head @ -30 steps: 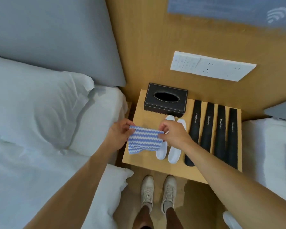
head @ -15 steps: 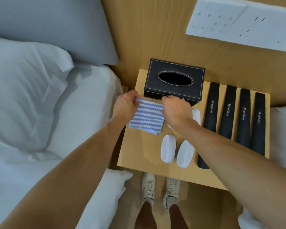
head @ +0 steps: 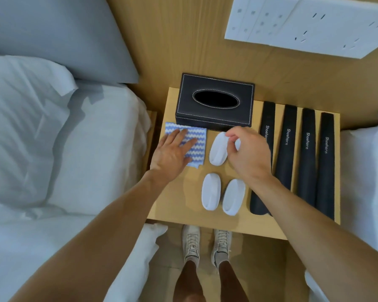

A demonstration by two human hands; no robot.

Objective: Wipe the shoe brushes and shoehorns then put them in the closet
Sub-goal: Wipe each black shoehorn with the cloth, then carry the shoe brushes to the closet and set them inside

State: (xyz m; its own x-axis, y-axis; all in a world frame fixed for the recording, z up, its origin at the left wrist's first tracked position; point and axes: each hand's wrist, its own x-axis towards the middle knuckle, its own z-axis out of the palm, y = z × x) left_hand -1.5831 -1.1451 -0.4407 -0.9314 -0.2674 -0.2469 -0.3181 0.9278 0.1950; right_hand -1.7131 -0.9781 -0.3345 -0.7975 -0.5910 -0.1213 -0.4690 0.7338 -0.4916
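A: What is on the nightstand?

B: Four smooth white oval shoe brushes near mid-frame, two above two, lying flat. Right of them, four long matte black shoehorns in a row, each printed "Shoehorn".

A: And the hands?

B: The left hand lies flat, fingers straight, on a blue-and-white wavy-striped cloth spread on the pale wood. The right hand hovers over the upper brushes with fingers curled, its fingertips at the upper-left one; I cannot tell whether it holds it.

A: Around them?

B: A black stitched leather tissue box with an oval slot sits above the cloth. Wood panelling with a white socket panel fills the upper right; white bedding and a grey pillow fill the left. Pale sneakers stand on the floor at bottom centre.
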